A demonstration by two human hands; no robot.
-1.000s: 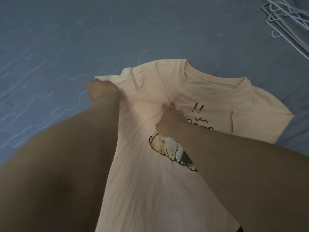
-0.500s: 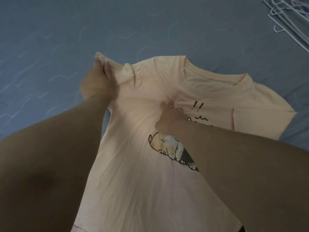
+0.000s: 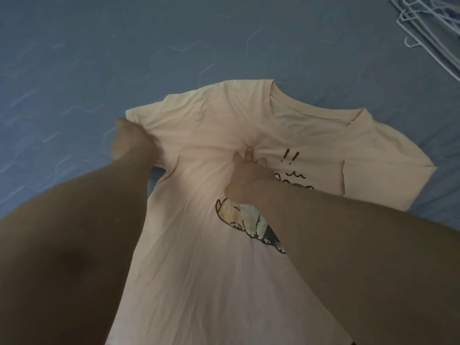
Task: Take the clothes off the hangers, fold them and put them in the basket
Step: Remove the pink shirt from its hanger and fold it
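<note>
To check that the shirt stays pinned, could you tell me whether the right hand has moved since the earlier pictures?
No. The right hand still pinches the T-shirt at the same spot, just beside the "!!" print.

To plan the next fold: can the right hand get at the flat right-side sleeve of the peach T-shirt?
Probably yes. That sleeve lies uncovered on the blue bedsheet, near the right hand, with nothing between them; the hand must first release its pinch on the peach T-shirt.
</note>
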